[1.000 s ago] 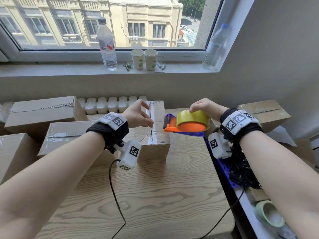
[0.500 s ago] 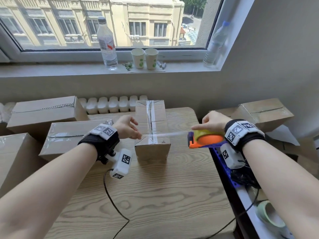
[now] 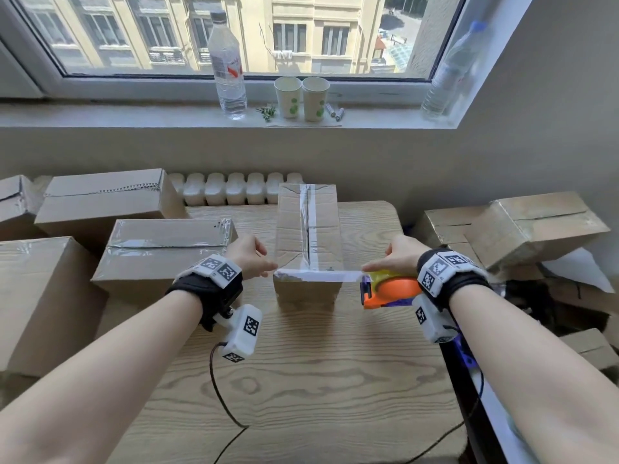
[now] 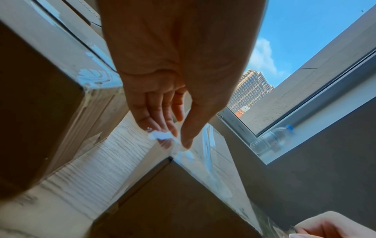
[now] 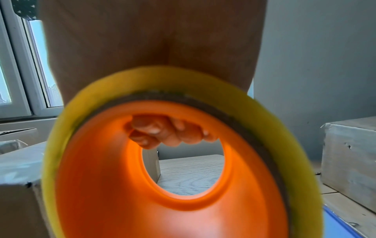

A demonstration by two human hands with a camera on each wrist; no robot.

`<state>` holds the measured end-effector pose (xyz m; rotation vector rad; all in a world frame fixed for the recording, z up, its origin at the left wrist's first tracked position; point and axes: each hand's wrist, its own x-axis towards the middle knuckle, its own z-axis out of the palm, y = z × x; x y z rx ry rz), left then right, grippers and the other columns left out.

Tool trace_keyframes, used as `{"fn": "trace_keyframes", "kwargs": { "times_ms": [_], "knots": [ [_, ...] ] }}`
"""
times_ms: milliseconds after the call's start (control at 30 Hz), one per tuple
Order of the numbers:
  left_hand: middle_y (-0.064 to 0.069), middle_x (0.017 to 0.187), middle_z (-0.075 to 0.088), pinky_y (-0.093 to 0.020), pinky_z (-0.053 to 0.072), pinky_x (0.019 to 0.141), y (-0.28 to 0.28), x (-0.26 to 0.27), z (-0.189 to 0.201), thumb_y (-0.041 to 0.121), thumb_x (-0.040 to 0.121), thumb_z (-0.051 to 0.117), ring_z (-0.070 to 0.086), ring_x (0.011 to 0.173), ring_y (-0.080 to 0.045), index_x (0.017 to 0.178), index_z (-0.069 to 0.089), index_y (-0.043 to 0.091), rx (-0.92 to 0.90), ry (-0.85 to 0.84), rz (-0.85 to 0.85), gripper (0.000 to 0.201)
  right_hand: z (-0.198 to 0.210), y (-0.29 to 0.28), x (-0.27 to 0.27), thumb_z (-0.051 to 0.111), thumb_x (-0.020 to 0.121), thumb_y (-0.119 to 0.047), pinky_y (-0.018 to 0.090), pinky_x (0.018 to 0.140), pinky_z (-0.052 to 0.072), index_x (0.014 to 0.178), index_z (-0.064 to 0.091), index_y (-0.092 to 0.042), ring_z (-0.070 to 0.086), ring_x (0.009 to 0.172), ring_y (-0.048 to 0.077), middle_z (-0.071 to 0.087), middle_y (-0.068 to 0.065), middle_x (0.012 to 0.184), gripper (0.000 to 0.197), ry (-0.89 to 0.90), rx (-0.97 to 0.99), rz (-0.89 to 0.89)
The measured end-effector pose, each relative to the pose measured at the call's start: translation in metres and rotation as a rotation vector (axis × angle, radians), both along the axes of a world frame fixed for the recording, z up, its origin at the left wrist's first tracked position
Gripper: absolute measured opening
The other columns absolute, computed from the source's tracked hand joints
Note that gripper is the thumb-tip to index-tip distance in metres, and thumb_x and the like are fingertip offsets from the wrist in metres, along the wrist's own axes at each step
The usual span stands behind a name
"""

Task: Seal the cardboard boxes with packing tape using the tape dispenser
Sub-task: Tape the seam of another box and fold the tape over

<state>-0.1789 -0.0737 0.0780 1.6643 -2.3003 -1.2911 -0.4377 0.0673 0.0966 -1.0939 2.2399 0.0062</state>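
Observation:
A small cardboard box stands mid-table with clear tape along its top seam. A strip of clear tape lies stretched across the box's near top edge. My left hand pinches the strip's free end at the box's near left corner; in the left wrist view the thumb and fingers hold the crumpled tape end. My right hand grips the orange tape dispenser with its yellow roll just past the box's near right corner. In the right wrist view its fingers curl inside the dispenser.
Taped boxes are stacked at the left of the wooden table, and more boxes sit at the right. A radiator lies behind. The sill holds a bottle and paper cups. A cable crosses the table.
Both hands came down and toward me. The right hand drew the dispenser away to the right, pulling out tape, and the strip now lies across the box's near top edge.

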Motion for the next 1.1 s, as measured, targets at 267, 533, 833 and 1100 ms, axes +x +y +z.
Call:
{"fn": "trace_keyframes", "kwargs": {
  "times_ms": [267, 533, 833, 1100],
  "knots": [
    [-0.003, 0.073, 0.069, -0.042, 0.055, 0.081, 0.0, -0.002, -0.009, 0.024, 0.071, 0.081, 0.068, 0.066, -0.012, 0.089, 0.05, 0.014, 0.001, 0.01, 0.03, 0.037, -0.006, -0.007, -0.006, 0.072, 0.068, -0.064, 0.027, 0.057, 0.042, 0.058, 0.056, -0.015, 0.056, 0.06, 0.017, 0.06, 0.002, 0.062, 0.052, 0.016, 0.024, 0.038],
    [-0.002, 0.073, 0.069, -0.028, 0.049, 0.059, 0.002, -0.006, -0.011, 0.03, 0.066, 0.083, 0.066, 0.067, -0.011, 0.092, 0.051, 0.012, -0.001, -0.048, 0.043, 0.045, -0.013, -0.012, -0.011, 0.074, 0.066, -0.062, 0.028, 0.054, 0.042, 0.058, 0.056, -0.014, 0.054, 0.057, 0.016, 0.058, 0.003, 0.061, 0.052, 0.018, 0.04, 0.05],
    [-0.016, 0.078, 0.071, -0.041, 0.059, 0.069, 0.0, -0.018, 0.003, 0.026, 0.07, 0.082, 0.071, 0.066, -0.022, 0.068, 0.048, 0.012, -0.027, -0.143, -0.05, 0.037, -0.023, -0.013, -0.006, 0.072, 0.067, -0.064, 0.027, 0.052, 0.037, 0.051, 0.046, -0.017, 0.049, 0.054, 0.016, 0.052, 0.001, 0.055, 0.056, 0.049, 0.03, 0.051],
    [0.0, 0.101, 0.053, -0.031, 0.045, 0.075, 0.005, -0.017, 0.007, 0.045, 0.073, 0.075, 0.054, 0.092, -0.019, 0.102, 0.051, 0.015, -0.367, -0.332, -0.323, 0.048, -0.022, -0.006, -0.003, 0.072, 0.071, -0.059, 0.028, 0.048, 0.032, 0.048, 0.04, -0.017, 0.044, 0.051, 0.016, 0.047, 0.0, 0.051, 0.058, 0.058, -0.022, 0.03]
  ]
}}
